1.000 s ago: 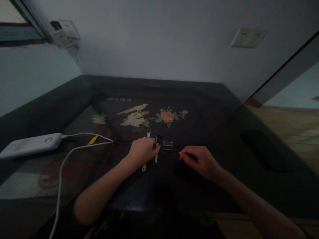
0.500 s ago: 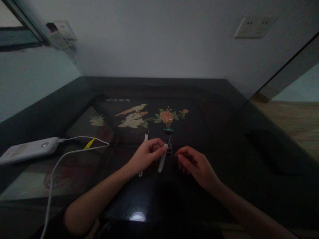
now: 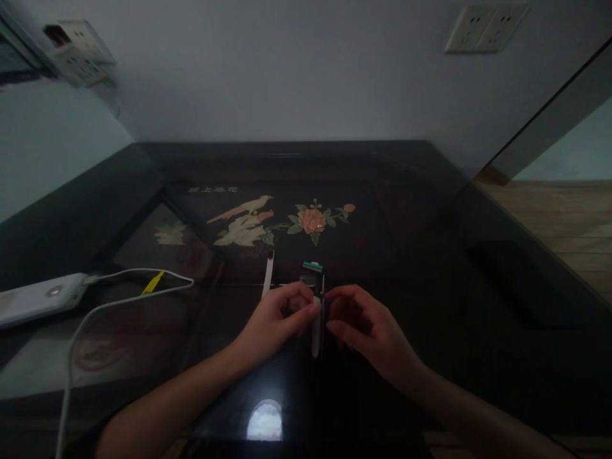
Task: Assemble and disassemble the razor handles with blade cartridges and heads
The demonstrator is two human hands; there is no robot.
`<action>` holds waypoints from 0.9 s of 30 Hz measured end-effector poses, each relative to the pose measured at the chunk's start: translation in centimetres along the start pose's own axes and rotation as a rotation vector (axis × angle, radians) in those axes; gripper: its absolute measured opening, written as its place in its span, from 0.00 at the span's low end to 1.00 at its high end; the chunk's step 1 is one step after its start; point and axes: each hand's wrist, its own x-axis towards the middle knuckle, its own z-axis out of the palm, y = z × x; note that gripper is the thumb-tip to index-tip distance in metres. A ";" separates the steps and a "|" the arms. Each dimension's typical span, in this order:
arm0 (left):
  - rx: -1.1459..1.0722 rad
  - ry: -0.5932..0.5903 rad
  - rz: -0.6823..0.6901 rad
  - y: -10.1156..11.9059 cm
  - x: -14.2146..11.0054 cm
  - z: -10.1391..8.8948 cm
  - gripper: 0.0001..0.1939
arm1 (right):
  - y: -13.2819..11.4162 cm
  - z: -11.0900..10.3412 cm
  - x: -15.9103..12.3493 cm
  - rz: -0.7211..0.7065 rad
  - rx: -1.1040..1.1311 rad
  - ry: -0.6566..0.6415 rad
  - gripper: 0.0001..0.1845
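Observation:
Between thumb and fingers, my left hand (image 3: 282, 312) is closed on a razor (image 3: 316, 331) with a pale handle and a green-edged dark head pointing away from me. Just right of the razor is my right hand (image 3: 368, 325), its fingers curved and the thumb apart from the index finger, nothing held. Its index fingertip comes close to the razor's neck; whether they touch I cannot tell. Behind my left hand lies a slim white stick (image 3: 268, 271) with a dark tip, its lower part hidden by the hand.
A glossy black table (image 3: 406, 229) carries a bird-and-flower picture (image 3: 310, 222). At the left lie a white power bank-like device (image 3: 43, 296) and its white cable (image 3: 109, 306) with a yellow tag (image 3: 153, 282). A dark flat object (image 3: 521, 284) is at the right. Wall sockets (image 3: 485, 29) are behind.
My left hand has brought the razor slightly nearer to me and turned it more upright in view. My right hand's fingers have moved closer to the razor and spread apart. The view has shifted a little.

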 end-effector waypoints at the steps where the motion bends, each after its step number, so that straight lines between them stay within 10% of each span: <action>1: 0.005 0.012 0.005 0.0 0.0 0.0 0.17 | 0.1 0.1 0.0 0.006 0.010 -0.009 0.15; 27: 0.153 0.005 0.084 0.1 -0.3 -0.2 0.12 | 0.3 0.3 -0.3 0.010 0.137 -0.131 0.17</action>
